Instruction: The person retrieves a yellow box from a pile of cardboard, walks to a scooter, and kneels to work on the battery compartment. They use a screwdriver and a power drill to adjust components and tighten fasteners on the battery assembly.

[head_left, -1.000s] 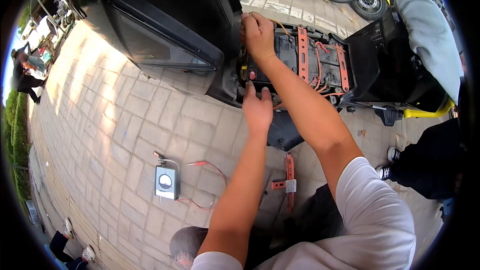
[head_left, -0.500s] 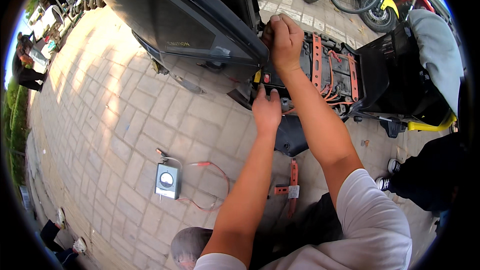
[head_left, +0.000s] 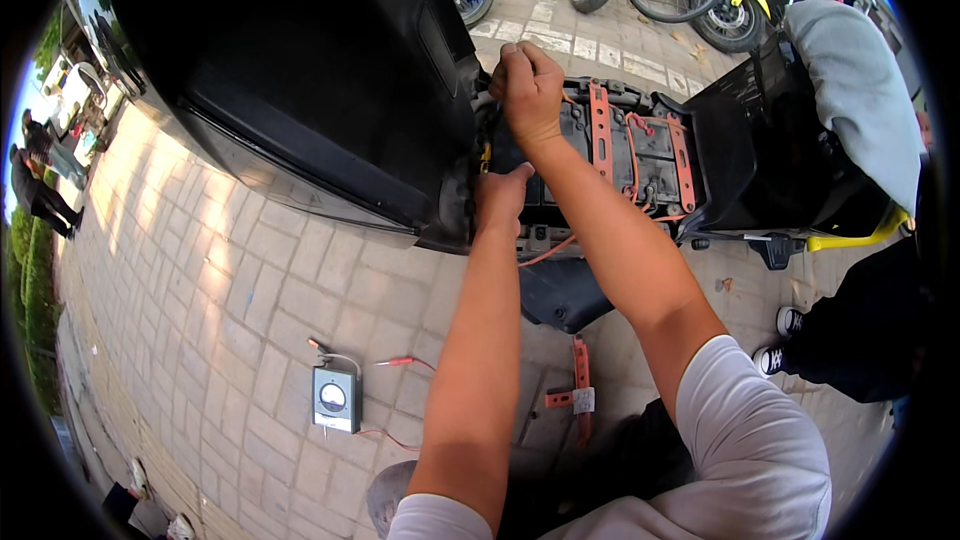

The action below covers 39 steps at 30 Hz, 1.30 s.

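A scooter's open battery compartment (head_left: pixel 640 155) lies before me, with dark batteries, orange slotted straps and orange cables. At its left end, by the far side, is my right hand (head_left: pixel 527 90), its fingers curled closed; whatever they grip is hidden. My left hand (head_left: pixel 500 198) reaches in at the near side of the same end. Its thumb points right across a dark battery, while its other fingers are hidden. Beside both hands rises a large black body panel (head_left: pixel 320 70).
On the paving left of my forearms sit a grey analogue meter (head_left: pixel 336 397) and its red probe (head_left: pixel 400 361). Orange slotted straps (head_left: pixel 582 390) lie below a black plastic part (head_left: pixel 565 292). A grey cloth (head_left: pixel 850 80) covers the seat; bystanders' shoes (head_left: pixel 778 340) are at right.
The large black panel has turned, so its lettered face is out of sight. The scene shifts left. My left hand has moved in over the compartment's end; my right stays closed there.
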Available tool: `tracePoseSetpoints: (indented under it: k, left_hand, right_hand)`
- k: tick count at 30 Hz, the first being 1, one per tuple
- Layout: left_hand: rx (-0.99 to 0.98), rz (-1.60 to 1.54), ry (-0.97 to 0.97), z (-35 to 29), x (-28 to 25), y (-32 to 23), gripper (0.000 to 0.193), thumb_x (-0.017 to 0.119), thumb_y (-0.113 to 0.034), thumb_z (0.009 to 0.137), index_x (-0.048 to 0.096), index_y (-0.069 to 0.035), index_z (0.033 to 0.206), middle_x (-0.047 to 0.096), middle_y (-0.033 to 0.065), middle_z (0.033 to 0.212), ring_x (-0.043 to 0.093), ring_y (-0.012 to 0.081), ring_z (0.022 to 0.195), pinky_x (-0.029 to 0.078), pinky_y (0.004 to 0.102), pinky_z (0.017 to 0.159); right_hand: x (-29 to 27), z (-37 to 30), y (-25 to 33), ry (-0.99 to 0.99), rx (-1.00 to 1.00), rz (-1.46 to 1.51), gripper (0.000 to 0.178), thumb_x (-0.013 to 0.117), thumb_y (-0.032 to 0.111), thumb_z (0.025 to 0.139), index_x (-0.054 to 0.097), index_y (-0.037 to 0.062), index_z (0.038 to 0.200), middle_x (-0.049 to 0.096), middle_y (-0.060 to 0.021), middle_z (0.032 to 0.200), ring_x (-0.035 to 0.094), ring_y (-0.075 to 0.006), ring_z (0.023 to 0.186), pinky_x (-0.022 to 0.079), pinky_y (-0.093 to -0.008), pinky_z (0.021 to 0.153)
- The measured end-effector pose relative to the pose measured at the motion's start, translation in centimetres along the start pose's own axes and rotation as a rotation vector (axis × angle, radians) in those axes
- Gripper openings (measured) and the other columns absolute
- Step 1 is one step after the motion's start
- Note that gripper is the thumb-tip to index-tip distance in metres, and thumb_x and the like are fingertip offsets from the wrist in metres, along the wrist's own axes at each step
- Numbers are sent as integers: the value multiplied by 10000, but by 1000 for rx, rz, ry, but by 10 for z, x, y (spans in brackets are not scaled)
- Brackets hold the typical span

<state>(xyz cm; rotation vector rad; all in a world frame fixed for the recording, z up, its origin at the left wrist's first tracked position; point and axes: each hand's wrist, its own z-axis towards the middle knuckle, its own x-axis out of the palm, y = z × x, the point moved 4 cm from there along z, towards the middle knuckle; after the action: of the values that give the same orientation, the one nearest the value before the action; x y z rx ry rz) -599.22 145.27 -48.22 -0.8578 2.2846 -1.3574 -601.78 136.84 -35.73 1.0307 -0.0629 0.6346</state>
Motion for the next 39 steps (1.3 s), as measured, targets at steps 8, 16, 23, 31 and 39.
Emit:
tracePoseSetpoints:
  k: [8, 16, 23, 31, 39]
  left_hand:
    - [-24, 94, -29, 13, -2, -3, 856, 743, -322, 710, 370, 157, 1313, 464, 231, 1332, 480, 259, 1187, 426, 361, 837]
    - [332, 376, -414, 18, 6, 21, 762, 658, -347, 800, 341, 74, 1351, 404, 281, 1373, 417, 412, 1246, 320, 453, 1032]
    - [460, 347, -265, -6, 22, 16, 772, 656, -284, 813, 288, 65, 1396, 348, 249, 1428, 371, 376, 1294, 299, 424, 1064]
    - [242, 190, -266, 9, 1, 16, 825, 714, -255, 744, 303, 153, 1332, 372, 323, 1372, 411, 402, 1256, 349, 395, 1033]
    - [-27, 15, -46, -12, 4, -7, 796, 724, -249, 738, 345, 160, 1306, 450, 271, 1332, 467, 335, 1228, 364, 351, 993]
  right_hand:
    - [3, -2, -9, 42, 23, -40, 287, 512, 141, 926, 436, 53, 664, 387, 26, 550, 333, -58, 466, 279, -233, 429]
    - [21, 4, 14, 2, -94, -143, 316, 521, 158, 918, 459, 39, 631, 441, 16, 537, 387, -56, 486, 315, -240, 449]
    - [9, -2, -14, -33, -260, -401, 319, 514, 173, 922, 480, 18, 645, 467, 13, 550, 395, -76, 487, 325, -245, 465]
    - [18, 16, 0, -37, -94, -260, 316, 534, 189, 902, 490, 13, 643, 464, 0, 533, 409, -72, 488, 331, -257, 452]
    - [7, 23, -1, -38, -21, -264, 310, 543, 198, 871, 529, -53, 689, 478, -160, 542, 411, -177, 518, 372, -344, 525]
